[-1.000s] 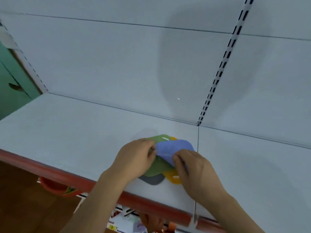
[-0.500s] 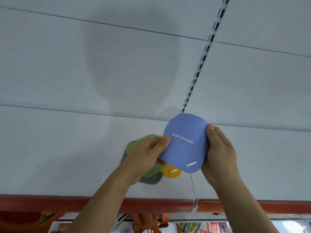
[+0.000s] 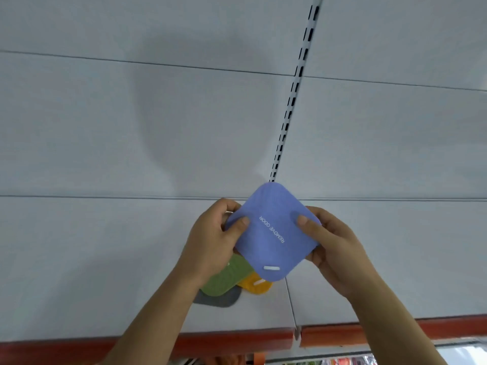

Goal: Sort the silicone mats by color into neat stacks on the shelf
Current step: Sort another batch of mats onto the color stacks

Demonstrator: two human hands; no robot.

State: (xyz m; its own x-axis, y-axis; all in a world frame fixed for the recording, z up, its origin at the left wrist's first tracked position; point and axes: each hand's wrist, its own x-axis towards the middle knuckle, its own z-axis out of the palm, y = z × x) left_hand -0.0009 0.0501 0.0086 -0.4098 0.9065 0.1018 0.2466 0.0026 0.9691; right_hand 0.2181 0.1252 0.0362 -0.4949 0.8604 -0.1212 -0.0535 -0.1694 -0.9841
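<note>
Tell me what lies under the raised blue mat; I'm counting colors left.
Under the blue mat, green mat, yellow mat and gray mat overlap on the shelf. Anything beneath them is hidden.

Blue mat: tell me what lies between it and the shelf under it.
In the head view, the blue mat, pinched by the left hand and right hand, is above a fanned pile: green mat, yellow mat, gray mat on the shelf.

One camera only, worn on the person's head, facing forward and slightly down at a white shelf [image 3: 105, 259] and its back panel. It sits close: both forearms rise from the bottom edge, and the hands meet at lower center. The shelf's red edge crosses the frame's bottom.
</note>
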